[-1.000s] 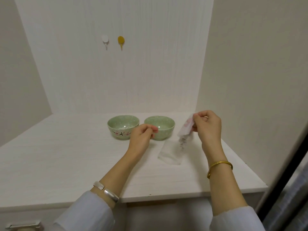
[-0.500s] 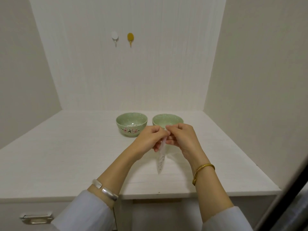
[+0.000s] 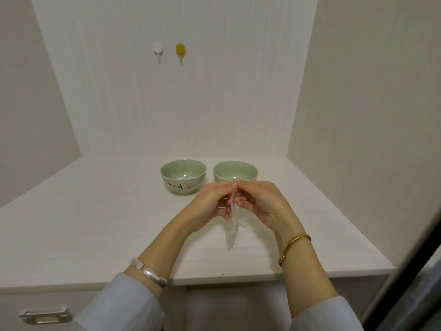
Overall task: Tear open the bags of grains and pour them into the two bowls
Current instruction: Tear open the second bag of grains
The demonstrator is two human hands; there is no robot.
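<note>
A small clear bag of grains [image 3: 232,231] hangs edge-on above the white table [image 3: 95,223], its grains settled at the bottom. My left hand [image 3: 210,204] and my right hand [image 3: 260,204] both pinch its top edge, fingertips meeting just in front of the bowls. Two green bowls stand side by side behind my hands. The left bowl [image 3: 183,176] has a flower pattern and some pale grains inside. The right bowl [image 3: 235,172] looks bare inside; my fingers hide part of its front.
Walls close in the table at the back, left and right. A white hook [image 3: 157,50] and a yellow hook [image 3: 180,51] hang on the back wall. A drawer handle [image 3: 44,316] sits below the table's front edge at the lower left.
My right hand brought the bag from the right side to the centre. My left hand joined it at the bag's top. Since half a second ago the hands have barely moved.
</note>
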